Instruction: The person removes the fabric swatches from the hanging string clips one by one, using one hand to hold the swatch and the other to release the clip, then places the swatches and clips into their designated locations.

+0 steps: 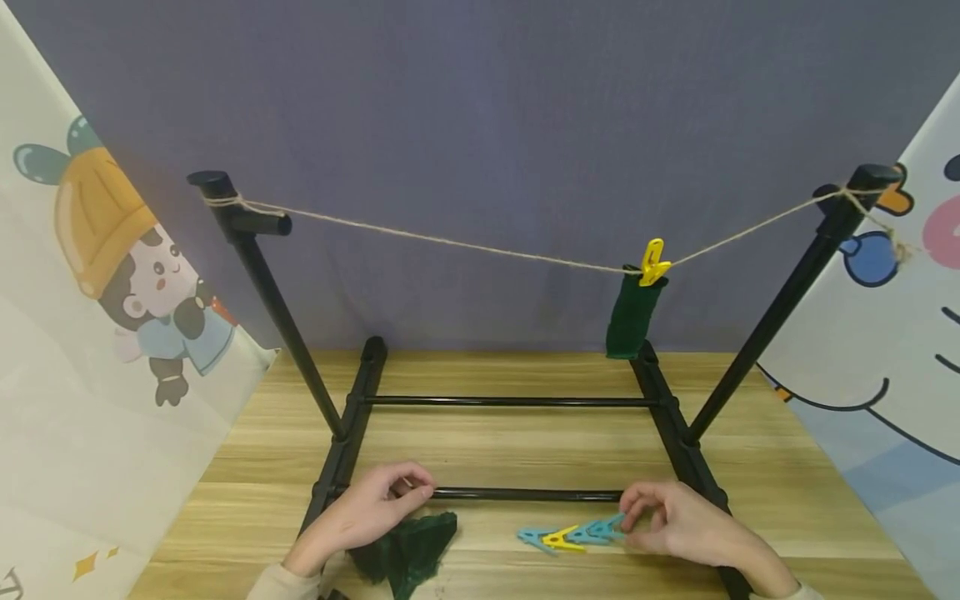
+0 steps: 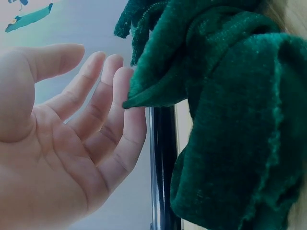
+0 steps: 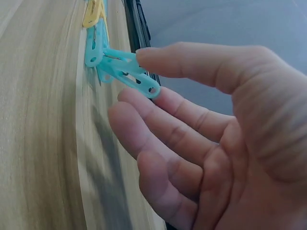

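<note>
My left hand (image 1: 367, 504) hovers beside a crumpled dark green velvety cloth (image 1: 423, 546), its fingers loosely bent and holding nothing. In the left wrist view the fingertips come up against the edge of the green cloth (image 2: 230, 120); whether they touch it, I cannot tell. With thumb and fingertips, my right hand (image 1: 675, 521) pinches the handle end of a light blue clothespin (image 3: 127, 72). That clothespin lies at the right end of a row with a yellow clothespin (image 1: 561, 539) and another blue clothespin (image 1: 534, 536).
A string (image 1: 450, 242) runs between two black posts (image 1: 288, 333) of a pipe frame. From it hangs a green cloth strip (image 1: 632, 321), held by a yellow clothespin (image 1: 654, 262). Black crossbars (image 1: 510, 402) span the frame's base on the wooden table (image 1: 510, 454).
</note>
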Demonstrator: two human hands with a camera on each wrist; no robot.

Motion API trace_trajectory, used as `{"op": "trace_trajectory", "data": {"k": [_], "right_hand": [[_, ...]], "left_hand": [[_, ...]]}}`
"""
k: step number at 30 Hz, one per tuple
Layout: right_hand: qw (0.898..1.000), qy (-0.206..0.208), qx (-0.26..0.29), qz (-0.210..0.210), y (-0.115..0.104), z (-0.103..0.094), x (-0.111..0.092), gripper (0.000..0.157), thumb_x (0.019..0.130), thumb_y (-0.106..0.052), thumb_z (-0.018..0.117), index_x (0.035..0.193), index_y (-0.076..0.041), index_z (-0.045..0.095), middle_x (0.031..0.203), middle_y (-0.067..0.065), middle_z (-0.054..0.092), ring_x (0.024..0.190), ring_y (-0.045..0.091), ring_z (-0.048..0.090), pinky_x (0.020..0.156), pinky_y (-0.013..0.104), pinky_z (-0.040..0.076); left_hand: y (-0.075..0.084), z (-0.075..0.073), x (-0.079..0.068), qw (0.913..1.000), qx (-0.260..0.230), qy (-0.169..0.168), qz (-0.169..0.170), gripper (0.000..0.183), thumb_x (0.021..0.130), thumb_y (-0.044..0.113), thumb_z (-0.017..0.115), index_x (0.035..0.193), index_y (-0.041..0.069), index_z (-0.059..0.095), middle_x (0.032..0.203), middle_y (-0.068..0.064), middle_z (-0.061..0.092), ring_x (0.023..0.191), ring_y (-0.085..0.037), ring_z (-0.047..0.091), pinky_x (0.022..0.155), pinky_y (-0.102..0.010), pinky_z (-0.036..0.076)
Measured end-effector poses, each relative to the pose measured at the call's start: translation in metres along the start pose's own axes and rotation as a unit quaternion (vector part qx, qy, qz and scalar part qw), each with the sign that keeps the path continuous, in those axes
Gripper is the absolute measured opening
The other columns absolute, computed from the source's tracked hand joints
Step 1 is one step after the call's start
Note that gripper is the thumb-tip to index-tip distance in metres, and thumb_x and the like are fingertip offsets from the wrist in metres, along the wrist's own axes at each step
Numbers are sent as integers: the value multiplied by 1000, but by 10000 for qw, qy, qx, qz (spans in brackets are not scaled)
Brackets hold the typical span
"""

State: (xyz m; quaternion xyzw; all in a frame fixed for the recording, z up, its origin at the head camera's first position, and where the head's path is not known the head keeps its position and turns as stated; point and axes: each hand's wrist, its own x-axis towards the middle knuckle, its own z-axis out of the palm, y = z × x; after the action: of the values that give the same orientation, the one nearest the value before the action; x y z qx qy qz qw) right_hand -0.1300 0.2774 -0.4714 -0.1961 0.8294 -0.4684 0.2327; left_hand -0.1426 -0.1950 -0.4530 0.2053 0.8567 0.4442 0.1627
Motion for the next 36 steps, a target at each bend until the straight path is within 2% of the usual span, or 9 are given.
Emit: {"op": "trace_trajectory", "data": {"k": [2, 9, 14, 17, 19, 23, 28, 36], "right_hand": [[10000, -67, 49, 40, 2, 1, 1, 28, 93, -17, 81, 114, -4, 68, 101, 5, 78, 61, 2, 59, 53, 21, 45], [9995, -198, 191, 162, 8, 3, 3, 28, 94, -14, 80, 116, -2, 68, 102, 5, 81, 81, 5, 67, 59, 21, 45], [9991, -250, 263, 230, 8, 4, 3, 29, 94, -16, 80, 117, -1, 68, 102, 7, 81, 71, 6, 65, 58, 22, 49], [9983, -257, 371, 357, 4, 3, 1, 34, 96, -16, 79, 121, 2, 67, 102, 9, 81, 62, 10, 64, 56, 26, 54], [9983, -214, 354, 400, 1, 2, 0, 37, 97, -17, 79, 125, 4, 66, 101, 10, 81, 61, 15, 67, 57, 29, 56], [9994, -84, 117, 308, -5, -1, -1, 41, 98, -19, 77, 128, 6, 66, 101, 9, 82, 62, 16, 69, 58, 29, 56], [9997, 58, -98, 226, -11, -4, -1, 35, 100, -19, 75, 126, 3, 68, 106, 9, 81, 64, 15, 70, 58, 29, 58], [9982, 414, -408, -156, -24, -10, 3, 37, 104, -23, 71, 130, 4, 68, 110, 11, 79, 62, 18, 70, 56, 34, 58]], "left_hand": [[0, 0, 0, 10000, -35, -33, -8, 28, 110, 36, 60, 121, 15, 74, 116, -6, 76, 95, -10, 68, 76, -25, 56], [0, 1, 2, 10000, -1, -14, -34, 28, 110, 38, 60, 121, 16, 75, 118, -4, 75, 96, -8, 68, 77, -26, 55], [0, 1, 3, 10000, 16, -14, 0, 27, 110, 37, 60, 120, 17, 74, 117, -2, 75, 98, -8, 68, 78, -26, 55], [1, 1, 4, 10000, 43, -17, 11, 27, 110, 37, 60, 120, 17, 74, 116, -2, 75, 99, -7, 68, 80, -26, 56], [2, 1, 5, 10000, 41, -25, 13, 28, 110, 37, 59, 121, 16, 74, 116, -2, 75, 99, -7, 68, 81, -26, 55], [3, 0, 6, 10000, 38, -45, 16, 31, 110, 37, 59, 122, 13, 74, 116, -3, 76, 99, -7, 68, 81, -26, 55], [6, 1, 9, 9999, 116, -24, 24, 33, 110, 39, 59, 123, 13, 74, 116, -2, 76, 100, -8, 68, 82, -27, 55], [11, 2, 16, 9997, 217, 26, 75, 32, 110, 39, 58, 124, 14, 74, 119, -3, 76, 105, -12, 68, 88, -29, 55]]}}
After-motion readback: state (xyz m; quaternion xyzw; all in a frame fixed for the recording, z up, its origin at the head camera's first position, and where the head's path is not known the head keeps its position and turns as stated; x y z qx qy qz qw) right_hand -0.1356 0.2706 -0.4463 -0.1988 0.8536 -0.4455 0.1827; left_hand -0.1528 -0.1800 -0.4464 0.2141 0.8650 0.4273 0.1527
